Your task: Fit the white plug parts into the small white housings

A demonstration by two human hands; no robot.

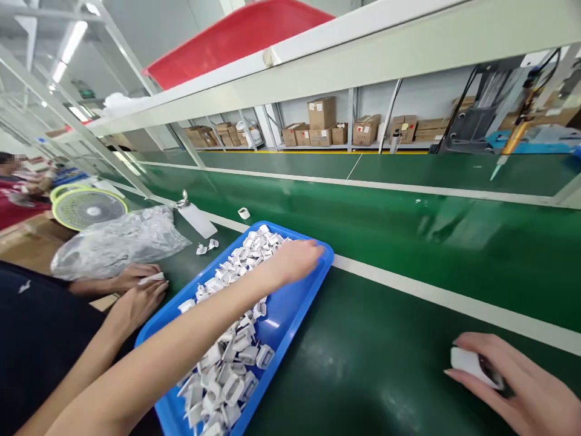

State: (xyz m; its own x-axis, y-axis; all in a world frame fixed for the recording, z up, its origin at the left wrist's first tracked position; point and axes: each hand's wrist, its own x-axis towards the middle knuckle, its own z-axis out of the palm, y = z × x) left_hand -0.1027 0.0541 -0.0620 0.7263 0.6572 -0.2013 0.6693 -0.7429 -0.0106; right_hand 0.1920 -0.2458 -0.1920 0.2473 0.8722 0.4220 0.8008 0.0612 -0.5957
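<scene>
Your right hand pinches a white plastic casing; a loose pinch could drop it. Your left hand, over the far right corner of the blue tray, is too blurred to tell.

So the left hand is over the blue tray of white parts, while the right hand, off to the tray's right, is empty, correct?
Not quite: the right hand isn't empty. The head view shows it holding a white piece. The rest stands: the left hand is over the blue tray of white parts, right hand to its right.
</scene>
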